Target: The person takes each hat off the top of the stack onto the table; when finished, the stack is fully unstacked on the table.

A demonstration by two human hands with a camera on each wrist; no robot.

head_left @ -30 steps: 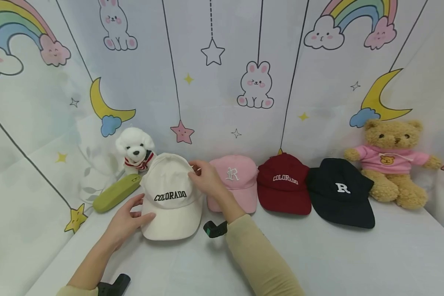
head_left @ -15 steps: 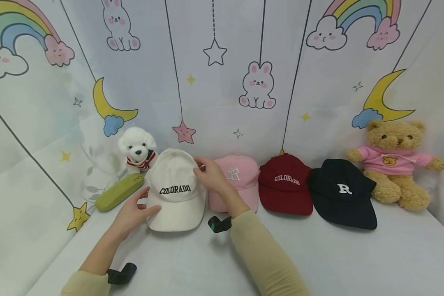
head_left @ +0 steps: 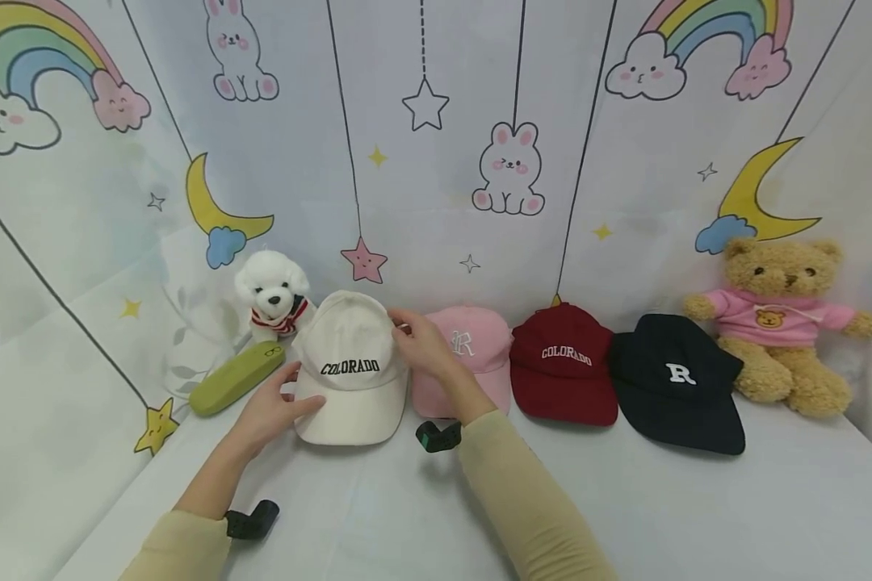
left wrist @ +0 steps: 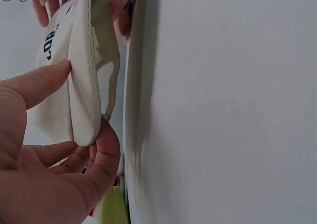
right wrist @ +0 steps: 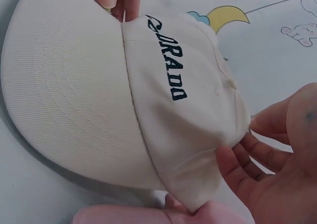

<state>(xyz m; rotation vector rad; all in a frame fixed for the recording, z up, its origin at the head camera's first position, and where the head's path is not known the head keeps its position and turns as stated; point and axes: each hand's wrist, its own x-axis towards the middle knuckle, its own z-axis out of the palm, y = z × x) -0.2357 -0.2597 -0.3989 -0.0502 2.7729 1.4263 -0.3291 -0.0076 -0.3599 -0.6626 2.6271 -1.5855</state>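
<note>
A cream baseball cap (head_left: 350, 335) lettered COLORADO stands upright, brim toward me, at the left end of a row of caps. My left hand (head_left: 270, 413) grips its brim at the left side. The left wrist view shows the thumb (left wrist: 47, 83) on the brim's upper face and the curled fingers beneath its edge. With fingertips and thumb, my right hand (head_left: 432, 353) pinches the right side of the crown, as the right wrist view also shows. Just right of it sits a pink cap (head_left: 480, 386), partly hidden by my right hand.
A dark red cap (head_left: 563, 395) and a black cap (head_left: 661, 411) continue the row, before a teddy bear (head_left: 770, 319) in pink. Behind the cream cap's left are a white toy dog (head_left: 269, 278) and a long green case (head_left: 236, 379). A printed curtain (head_left: 298, 161) hangs behind.
Both hands have shifted the cream cap a little back and to the right, closer to the pink cap. Their hold looks the same. The view has turned slightly.
</note>
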